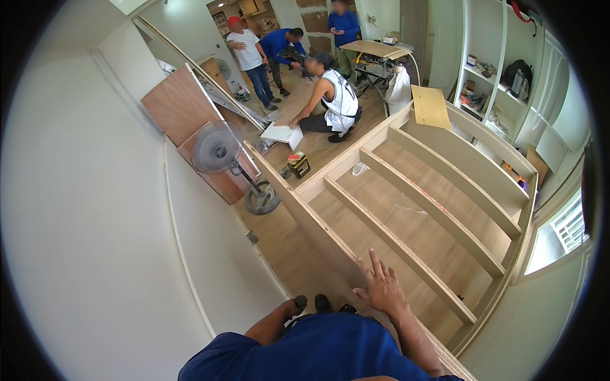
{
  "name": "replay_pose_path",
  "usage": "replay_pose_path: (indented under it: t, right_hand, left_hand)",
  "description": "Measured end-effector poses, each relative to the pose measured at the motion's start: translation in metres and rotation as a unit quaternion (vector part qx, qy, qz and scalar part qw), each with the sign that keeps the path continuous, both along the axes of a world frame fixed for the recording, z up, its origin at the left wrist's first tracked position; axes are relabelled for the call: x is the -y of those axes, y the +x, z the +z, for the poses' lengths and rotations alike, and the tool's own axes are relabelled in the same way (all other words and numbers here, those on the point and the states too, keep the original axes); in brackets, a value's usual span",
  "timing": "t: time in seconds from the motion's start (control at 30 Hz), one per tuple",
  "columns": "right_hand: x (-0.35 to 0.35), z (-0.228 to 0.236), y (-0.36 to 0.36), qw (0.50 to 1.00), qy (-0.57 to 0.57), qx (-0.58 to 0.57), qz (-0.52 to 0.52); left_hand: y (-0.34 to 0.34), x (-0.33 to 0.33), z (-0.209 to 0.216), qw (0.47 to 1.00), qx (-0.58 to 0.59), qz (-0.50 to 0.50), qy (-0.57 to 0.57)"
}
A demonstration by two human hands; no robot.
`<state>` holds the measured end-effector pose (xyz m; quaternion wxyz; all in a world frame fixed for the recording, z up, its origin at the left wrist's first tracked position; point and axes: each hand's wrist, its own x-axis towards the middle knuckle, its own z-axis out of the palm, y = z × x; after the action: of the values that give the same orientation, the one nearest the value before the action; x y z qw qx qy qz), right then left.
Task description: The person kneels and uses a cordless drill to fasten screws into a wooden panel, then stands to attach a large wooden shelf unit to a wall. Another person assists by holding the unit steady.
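3 inner crosspieces (432,211) span a large pale wooden frame (346,157) that fills the picture from the centre to the lower right, as a worker in a blue shirt (318,349) stands along its long left board (321,232). At lower centre, the worker's right hand (381,286) extends over that board, fingers spread wide and gripping nothing; whether the palm presses on the wood cannot be told from this angle. The left hand (289,311), low in the picture beside dark shoes (323,303), is too obscured to tell if its fingers are open or closed. The step in hand appears to be positioning or checking the frame, its crosspieces already set between the long sides and no tool visible in the right hand. By the look of it, a next move would call for a secure hold on the board's upper edge and even support along its length, since a pull from 1 side alone could twist the joints. Any shift toward the upper left would also need room around a standing fan (220,151) and a yellow-and-black box (300,165). At top centre, 4 other people are gathered, 1 of them crouching in a white jersey (342,101) over a panel (283,134) on the floor.
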<state>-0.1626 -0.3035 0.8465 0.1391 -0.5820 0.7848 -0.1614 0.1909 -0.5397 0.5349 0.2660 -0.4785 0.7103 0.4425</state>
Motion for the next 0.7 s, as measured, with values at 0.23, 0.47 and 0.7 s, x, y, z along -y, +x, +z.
replay_pose_path:
  t: [0.23, 0.47, 0.7]
  right_hand:
    - [-0.049, 0.009, 0.003, 0.998, 0.055, -0.011, -0.007]
    - [-0.129, 0.005, -0.007, 0.994, 0.088, 0.067, 0.006]
    - [-0.174, 0.011, -0.01, 0.998, -0.007, 0.062, -0.031]
  left_hand:
    - [0.004, -0.04, 0.007, 0.996, 0.047, 0.071, -0.039]
    - [0.041, -0.071, -0.019, 0.995, 0.036, -0.032, -0.093]
    - [0.022, -0.073, -0.016, 0.992, 0.066, -0.075, -0.077]
